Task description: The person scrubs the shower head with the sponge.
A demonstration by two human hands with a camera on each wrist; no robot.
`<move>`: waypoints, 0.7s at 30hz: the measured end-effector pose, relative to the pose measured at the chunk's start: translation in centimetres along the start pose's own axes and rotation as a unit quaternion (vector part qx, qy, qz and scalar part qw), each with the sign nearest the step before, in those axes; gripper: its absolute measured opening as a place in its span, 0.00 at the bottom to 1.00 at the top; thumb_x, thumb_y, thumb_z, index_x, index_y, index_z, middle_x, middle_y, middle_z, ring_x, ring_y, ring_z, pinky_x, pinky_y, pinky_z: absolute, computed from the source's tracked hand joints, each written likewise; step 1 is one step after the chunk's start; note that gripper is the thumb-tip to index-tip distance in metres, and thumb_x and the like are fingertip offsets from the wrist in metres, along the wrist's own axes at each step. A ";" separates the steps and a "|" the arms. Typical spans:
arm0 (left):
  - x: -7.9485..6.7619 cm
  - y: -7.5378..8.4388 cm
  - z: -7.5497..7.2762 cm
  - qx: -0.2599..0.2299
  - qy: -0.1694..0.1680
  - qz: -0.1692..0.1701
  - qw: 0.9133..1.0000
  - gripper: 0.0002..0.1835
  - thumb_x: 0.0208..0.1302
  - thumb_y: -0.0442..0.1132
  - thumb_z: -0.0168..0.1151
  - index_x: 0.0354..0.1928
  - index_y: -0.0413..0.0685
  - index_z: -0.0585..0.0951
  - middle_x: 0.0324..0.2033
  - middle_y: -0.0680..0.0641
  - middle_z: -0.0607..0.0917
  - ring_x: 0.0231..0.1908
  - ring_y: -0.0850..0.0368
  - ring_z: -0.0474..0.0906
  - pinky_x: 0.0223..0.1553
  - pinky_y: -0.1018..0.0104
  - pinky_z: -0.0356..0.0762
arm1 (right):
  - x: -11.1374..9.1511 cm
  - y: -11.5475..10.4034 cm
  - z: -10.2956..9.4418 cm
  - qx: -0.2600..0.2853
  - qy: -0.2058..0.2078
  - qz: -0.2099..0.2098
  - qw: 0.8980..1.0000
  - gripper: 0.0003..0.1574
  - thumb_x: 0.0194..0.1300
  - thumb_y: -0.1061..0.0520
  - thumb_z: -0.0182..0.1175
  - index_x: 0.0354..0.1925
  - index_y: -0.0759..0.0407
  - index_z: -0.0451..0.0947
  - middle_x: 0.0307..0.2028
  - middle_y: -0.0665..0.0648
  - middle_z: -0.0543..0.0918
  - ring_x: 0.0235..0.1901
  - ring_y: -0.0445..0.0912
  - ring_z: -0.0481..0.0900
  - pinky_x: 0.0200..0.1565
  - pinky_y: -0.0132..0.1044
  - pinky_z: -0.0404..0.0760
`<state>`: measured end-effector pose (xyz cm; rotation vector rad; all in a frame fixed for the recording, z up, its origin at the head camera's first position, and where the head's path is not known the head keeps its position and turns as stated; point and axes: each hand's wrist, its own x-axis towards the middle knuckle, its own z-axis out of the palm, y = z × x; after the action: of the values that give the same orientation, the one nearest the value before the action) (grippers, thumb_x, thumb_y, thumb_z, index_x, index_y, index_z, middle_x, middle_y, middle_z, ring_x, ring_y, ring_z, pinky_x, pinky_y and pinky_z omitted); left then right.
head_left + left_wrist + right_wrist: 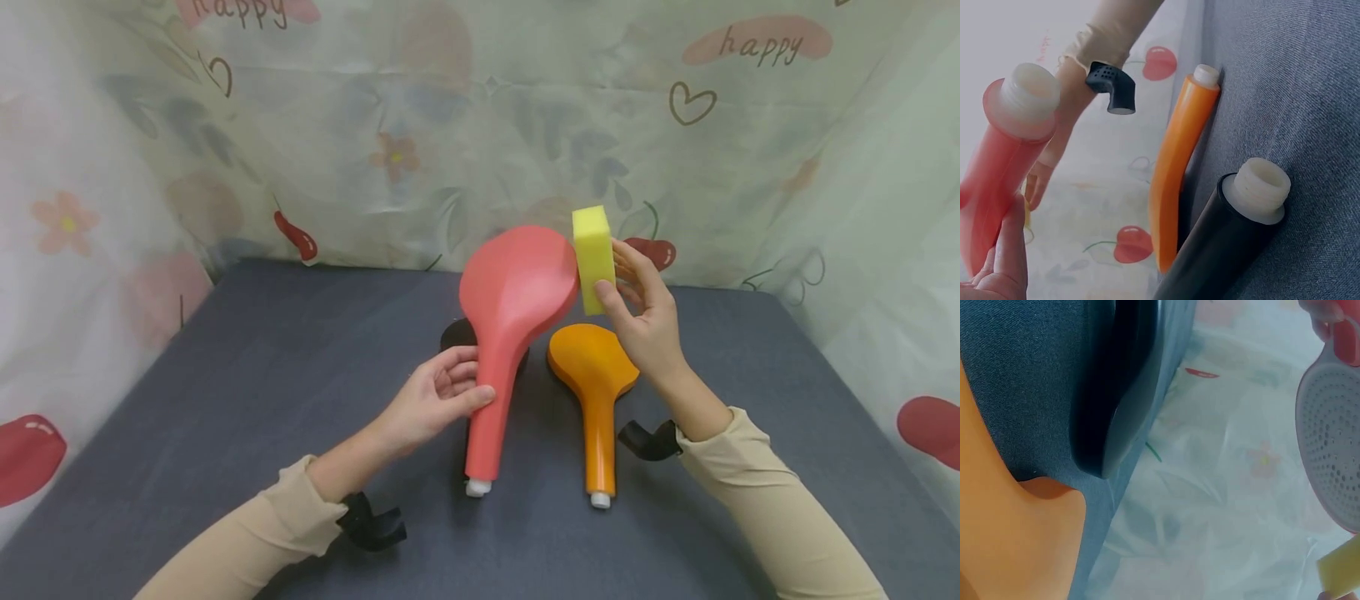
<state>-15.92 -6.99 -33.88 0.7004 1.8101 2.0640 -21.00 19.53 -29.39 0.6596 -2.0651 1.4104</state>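
My left hand [431, 400] grips the handle of a red shower head [517, 283], thumb across its front and fingers behind. The shower head is raised above the table with its smooth back toward the head camera; the right wrist view shows its grey nozzle face [1335, 431]. A yellow sponge block [594, 254] is pinched between thumb and fingers of my right hand [648, 321]. It stands against the red head's right edge, seemingly touching it. Below the right hand lies an orange shower head [596, 367]. A black shower head [1222, 244] lies beneath the red one, mostly hidden in the head view.
All this is over a dark blue-grey cloth-covered table [300, 375]. A pale printed curtain [487, 125] hangs behind it and along both sides. Black wrist mounts [371, 523] stick out from both sleeves, the right one close to the orange handle.
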 end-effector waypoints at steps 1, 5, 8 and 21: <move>0.0 0.0 0.0 0.000 0.000 0.001 1.000 0.36 0.57 0.47 0.66 0.62 0.37 0.63 0.50 0.44 0.79 0.42 0.63 0.81 0.45 0.67 0.81 | 0.0 0.0 0.0 0.005 -0.004 0.005 1.000 0.32 0.64 0.68 0.53 0.65 0.57 0.63 0.55 0.38 0.72 0.53 0.36 0.72 0.51 0.22 0.73; 0.0 0.0 0.0 0.003 0.003 0.004 1.000 0.37 0.57 0.47 0.66 0.62 0.37 0.63 0.52 0.39 0.77 0.43 0.63 0.81 0.46 0.66 0.81 | -0.2 0.2 -0.1 0.027 -0.025 -0.006 0.999 0.36 0.62 0.69 0.53 0.67 0.58 0.61 0.57 0.40 0.70 0.54 0.39 0.70 0.52 0.23 0.72; 0.0 0.0 0.0 0.006 0.004 0.004 1.000 0.36 0.57 0.47 0.66 0.63 0.38 0.63 0.54 0.36 0.76 0.44 0.62 0.81 0.48 0.64 0.81 | -0.5 0.3 0.0 0.039 -0.034 -0.031 0.998 0.38 0.59 0.71 0.54 0.67 0.60 0.59 0.59 0.42 0.69 0.54 0.40 0.69 0.54 0.25 0.70; 0.1 0.2 -0.1 0.028 0.014 0.014 0.999 0.35 0.58 0.45 0.65 0.65 0.41 0.63 0.56 0.34 0.74 0.46 0.60 0.79 0.49 0.64 0.80 | -1.1 0.4 0.8 0.037 0.005 -0.167 0.985 0.42 0.60 0.43 0.61 0.55 0.77 0.64 0.58 0.47 0.68 0.53 0.40 0.69 0.56 0.28 0.71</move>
<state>-16.09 -7.06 -33.69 0.7190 1.8901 2.0591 -20.61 19.01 -30.60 0.9764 -1.7982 1.2949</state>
